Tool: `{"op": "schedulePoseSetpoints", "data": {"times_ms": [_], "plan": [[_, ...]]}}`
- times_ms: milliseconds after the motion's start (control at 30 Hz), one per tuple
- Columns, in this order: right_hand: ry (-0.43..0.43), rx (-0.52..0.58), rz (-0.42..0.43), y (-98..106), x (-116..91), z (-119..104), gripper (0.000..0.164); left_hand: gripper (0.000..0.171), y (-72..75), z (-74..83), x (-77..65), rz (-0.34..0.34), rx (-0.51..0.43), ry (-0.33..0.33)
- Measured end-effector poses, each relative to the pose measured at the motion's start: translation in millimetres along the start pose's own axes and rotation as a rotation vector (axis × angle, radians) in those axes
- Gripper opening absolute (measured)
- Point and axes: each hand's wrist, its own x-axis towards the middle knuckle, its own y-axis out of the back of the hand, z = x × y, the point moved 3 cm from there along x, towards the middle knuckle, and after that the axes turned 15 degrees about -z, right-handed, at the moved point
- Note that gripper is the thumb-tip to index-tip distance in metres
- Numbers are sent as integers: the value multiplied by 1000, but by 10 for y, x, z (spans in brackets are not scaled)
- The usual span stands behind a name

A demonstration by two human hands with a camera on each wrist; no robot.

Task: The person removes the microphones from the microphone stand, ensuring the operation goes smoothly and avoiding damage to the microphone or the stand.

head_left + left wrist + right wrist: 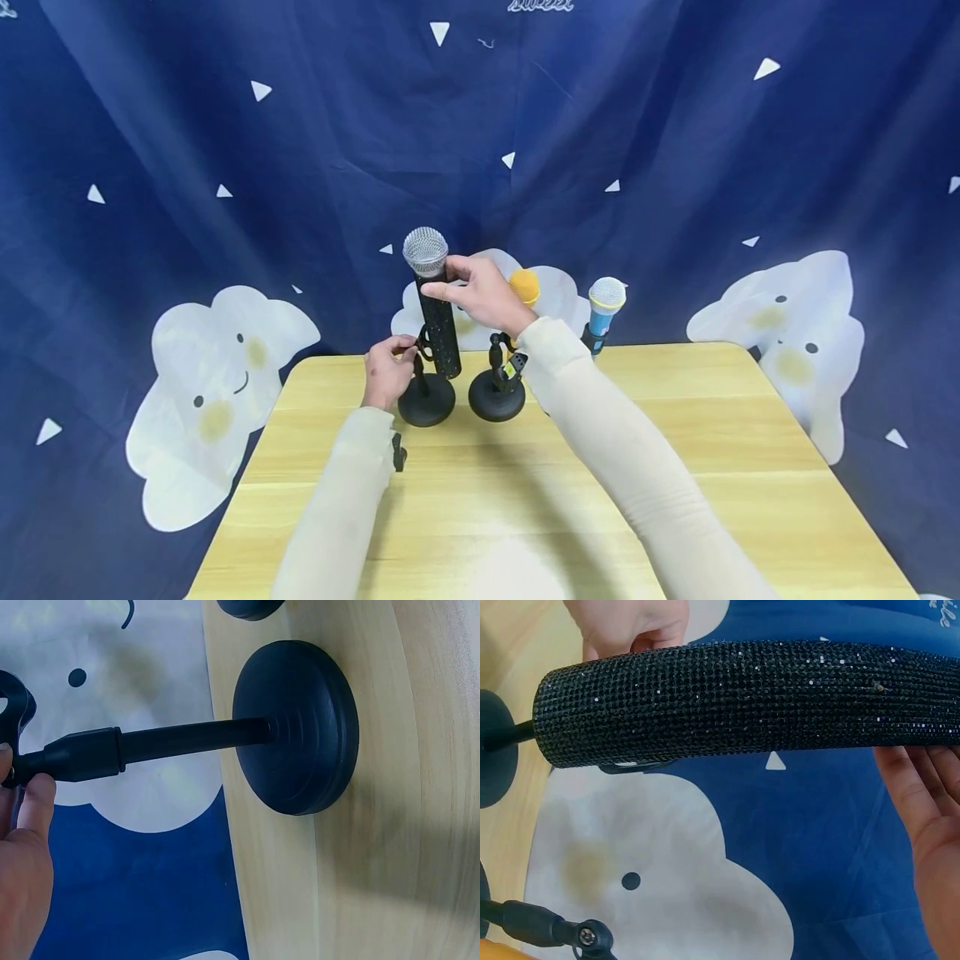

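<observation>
My right hand (486, 293) grips a black, glitter-studded microphone (439, 329) just below its silver mesh head (426, 250). The microphone is nearly upright, its tail end hanging above the table, close beside a black desktop stand (426, 407). At the top of that stand, my left hand (388, 373) pinches the neck by the clip; in the left wrist view the thumb and fingers close on it, below an open loop (15, 705). From the right wrist, the studded barrel (727, 705) hides most of the clip, so I cannot tell whether they touch.
A second black stand (497, 402) with a yellow-headed microphone (524, 286) is right of the first, partly behind my right forearm. Further right, a blue microphone (603, 304) with a white head sits in a holder. A dark blue curtain (337, 167) backs the wooden table (465, 500).
</observation>
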Motion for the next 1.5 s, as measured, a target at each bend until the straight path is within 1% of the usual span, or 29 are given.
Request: {"op": "schedulePoseSetpoints", "data": {"times_ms": [133,300,467,633,833,1000,1200,1400,1500], "plan": [[-1,3,14,-31,5,25,16,12,7,-2,2,8,0,-6],[-36,12,16,-76,-30,58,16,12,0,1,0,5,17,-7],[-58,40,18,-128,-80,106,17,13,-5,-10,-1,4,17,8],[-61,58,48,-171,-123,148,17,14,-10,-21,-5,11,19,24],[-68,79,62,-228,-179,226,22,14,-29,-11,-17,24,9,20],[-93,90,70,-280,-241,296,25,14,-48,-21,-20,26,9,26],[-106,99,70,-317,-308,370,27,15,-50,-23,-11,39,11,4],[-121,136,78,-341,-349,434,31,15,-33,-14,2,57,7,-15],[-145,139,81,-371,-373,471,31,14,-28,-9,6,65,9,-22]]}}
